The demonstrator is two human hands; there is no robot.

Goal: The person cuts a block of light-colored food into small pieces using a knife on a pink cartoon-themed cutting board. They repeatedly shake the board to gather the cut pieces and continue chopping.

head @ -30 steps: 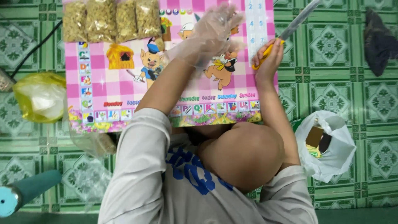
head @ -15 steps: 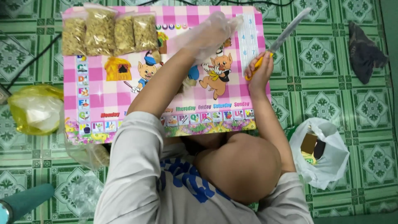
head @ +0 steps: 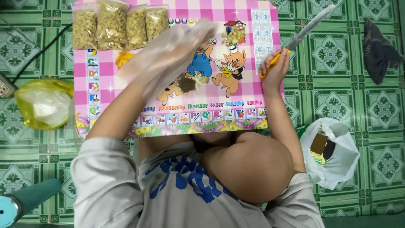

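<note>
I see a green patterned tile floor (head: 337, 55) carrying everything here. Directly on it lies a pink checkered plastic mat with cartoon pigs (head: 177, 38). Left of the mat sits a crumpled yellow plastic bag (head: 42, 103), and right of it an open white plastic bag (head: 333, 156). A dark crumpled cloth (head: 379, 50) lies on the tiles at far right, well apart from the mat.

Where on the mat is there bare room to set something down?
Free: the mat stretch below the four bags and left of the left hand; also the lower middle between the forearms. Crowded: the top-left with the bags, and the right edge, where the right hand holds the knife.
</note>
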